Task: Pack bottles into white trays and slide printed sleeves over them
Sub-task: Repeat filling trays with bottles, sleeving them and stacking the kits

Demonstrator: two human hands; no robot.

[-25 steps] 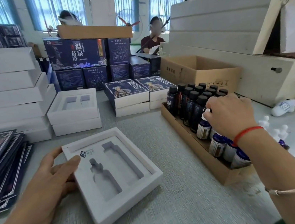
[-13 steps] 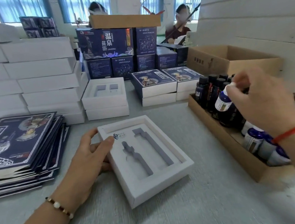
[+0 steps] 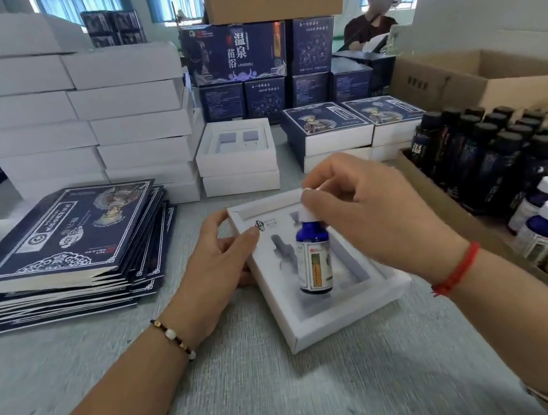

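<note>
Bottle is pinched by its white cap in right hand, just above tray steadied by left hand; packing step, lowering into cutout below is needed next.

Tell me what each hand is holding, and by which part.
Right hand pinches the blue dropper bottle by its white cap. Left hand grips the white tray at its left edge.
</note>
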